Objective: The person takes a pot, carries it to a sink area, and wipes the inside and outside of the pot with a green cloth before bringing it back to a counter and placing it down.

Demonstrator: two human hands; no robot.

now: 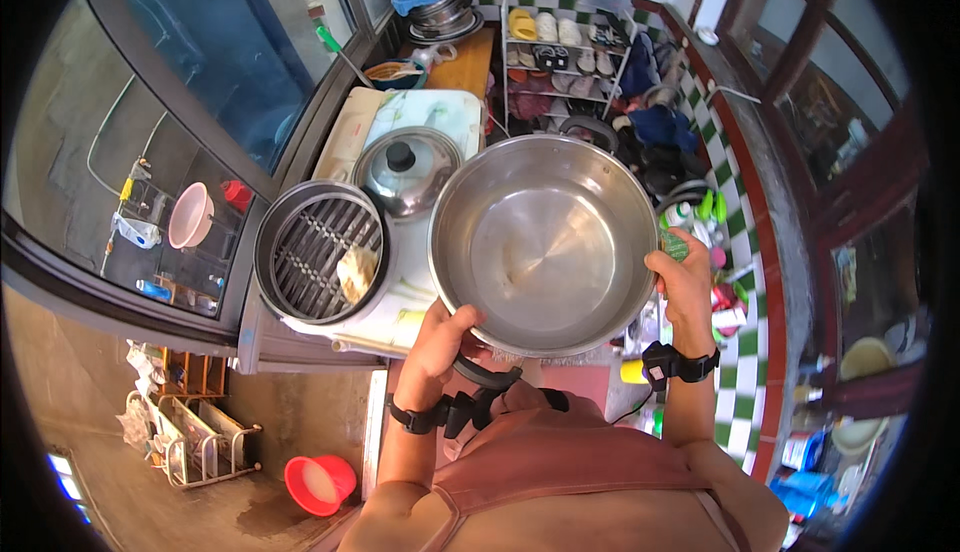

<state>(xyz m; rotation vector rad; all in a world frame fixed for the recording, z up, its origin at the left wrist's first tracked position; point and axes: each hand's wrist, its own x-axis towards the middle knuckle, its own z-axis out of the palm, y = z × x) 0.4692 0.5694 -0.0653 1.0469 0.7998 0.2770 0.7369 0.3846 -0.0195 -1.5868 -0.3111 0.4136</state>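
A wide stainless steel pot [544, 252] is held up in front of my body, its bare inside facing me. Its rim is pinched at the lower left by my left hand [439, 345], thumb over the edge. My right hand [682, 274] grips the right side of the rim, with a small green item [673, 246], perhaps a scouring pad, by its fingers. A dark looped handle [487, 376] shows below the pot. To the left stands a steamer pot [322, 252] with a slatted rack, on which a pale lump [357, 273] lies. A domed lid with a black knob [409, 169] rests beside it.
The lid and steamer stand on a white patterned table [450, 105] by a window frame [262, 184]. Stacked metal pans [442, 15] sit on a wooden surface behind. A shoe rack [566, 49] is at the far end. A red basin [320, 484] is on the floor, lower left.
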